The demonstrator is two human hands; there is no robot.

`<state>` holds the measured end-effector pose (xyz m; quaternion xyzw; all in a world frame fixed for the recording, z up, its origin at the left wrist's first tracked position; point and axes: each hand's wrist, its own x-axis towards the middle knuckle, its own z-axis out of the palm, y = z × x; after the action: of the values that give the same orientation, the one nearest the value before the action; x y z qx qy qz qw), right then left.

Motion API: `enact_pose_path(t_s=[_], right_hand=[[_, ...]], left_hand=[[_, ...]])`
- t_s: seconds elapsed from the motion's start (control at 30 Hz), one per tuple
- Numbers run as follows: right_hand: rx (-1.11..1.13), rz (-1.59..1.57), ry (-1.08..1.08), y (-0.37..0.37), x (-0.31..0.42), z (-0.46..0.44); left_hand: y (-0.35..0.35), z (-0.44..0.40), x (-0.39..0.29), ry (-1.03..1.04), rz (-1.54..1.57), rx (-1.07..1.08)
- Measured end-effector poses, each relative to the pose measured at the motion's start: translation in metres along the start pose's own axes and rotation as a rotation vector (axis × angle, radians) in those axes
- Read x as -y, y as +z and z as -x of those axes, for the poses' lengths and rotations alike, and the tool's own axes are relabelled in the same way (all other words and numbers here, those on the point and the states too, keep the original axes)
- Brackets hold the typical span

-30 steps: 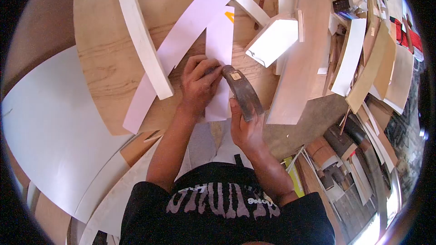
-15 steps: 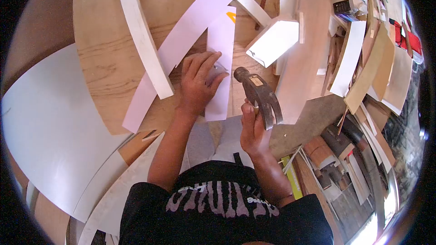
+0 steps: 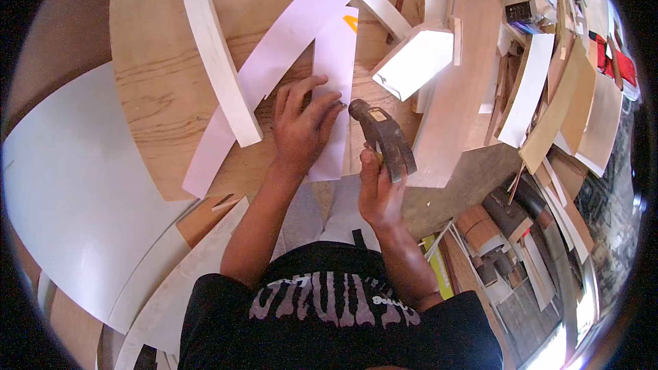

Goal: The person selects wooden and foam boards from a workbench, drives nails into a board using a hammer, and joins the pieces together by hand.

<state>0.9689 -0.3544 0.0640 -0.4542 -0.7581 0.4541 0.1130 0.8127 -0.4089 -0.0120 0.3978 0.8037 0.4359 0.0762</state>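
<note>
My right hand grips a claw hammer by its handle, just below the head. The hammer's round face points left, close to the fingertips of my left hand. That hand pinches a small dark nail between thumb and index finger, its other fingers raised. Under it lies a narrow white board with an orange mark near its far end. The nail's tip is too small to make out clearly.
A long white strip and a pale wooden batten cross the plywood table. A white block lies right of the board. Stacked boards line the right side; offcuts lie on the floor.
The hammer has shifted slightly left, its face now closer to my left fingertips. My left index finger has closed in toward the thumb at the nail.
</note>
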Motion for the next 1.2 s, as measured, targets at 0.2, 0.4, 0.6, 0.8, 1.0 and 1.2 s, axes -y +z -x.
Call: enact_pose_path(t_s=[0.2, 0.4, 0.6, 0.8, 1.0, 1.2], right_hand=[[0.027, 0.037, -0.003, -0.002, 0.003, -0.001], [0.072, 0.119, -0.169, -0.011, -0.004, 0.009], [0.0, 0.056, -0.178, 0.002, -0.009, 0.004], [-0.03, 0.098, -0.365, 0.01, -0.023, 0.002], [-0.004, 0.013, -0.089, 0.005, -0.023, 0.003], [0.021, 0.057, -0.155, 0.005, -0.004, -0.015]], left_hand=[[0.004, 0.002, 0.002, -0.033, 0.0, -0.004], [-0.002, 0.01, -0.001, -0.091, -0.087, 0.094], [0.002, 0.018, 0.002, -0.104, -0.201, 0.163], [0.003, 0.019, 0.007, -0.126, -0.193, 0.196], [0.003, 0.019, 0.005, -0.111, -0.198, 0.175], [0.003, 0.014, 0.002, -0.083, -0.242, 0.182]])
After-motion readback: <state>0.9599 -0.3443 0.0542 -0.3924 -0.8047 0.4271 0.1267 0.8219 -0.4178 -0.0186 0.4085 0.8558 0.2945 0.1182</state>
